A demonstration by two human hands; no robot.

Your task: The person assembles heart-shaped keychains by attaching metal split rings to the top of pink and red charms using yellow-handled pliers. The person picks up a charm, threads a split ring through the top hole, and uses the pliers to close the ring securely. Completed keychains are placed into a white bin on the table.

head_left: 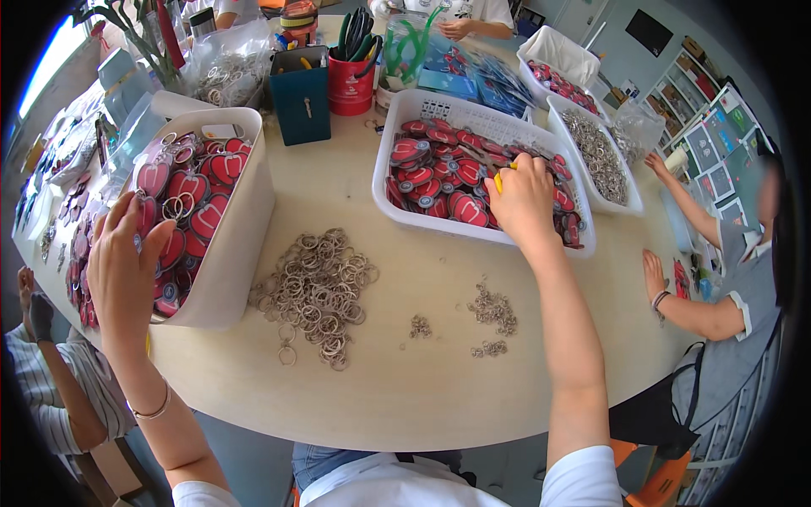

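As L hand (125,253) hovered at L edge of cream bin (241,241), fingers were spread, loosely curled, thumb apart; couldn't tell if touching red tags (187,188) heaped inside w/ rings. Next, big pile of split rings (317,283) lay on table (380,397), then small ring clusters (492,309). White basket (443,225) held more red tags; over it R hand (525,198) gripped yellow-handled pliers (498,181), fingers closed, tool's head above tags. Far R stood white tub (621,204), full of metal bits.

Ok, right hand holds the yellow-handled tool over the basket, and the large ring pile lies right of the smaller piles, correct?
No: the head view shows the large ring pile left of the smaller piles. The right hand does hold the yellow-handled tool over the basket.
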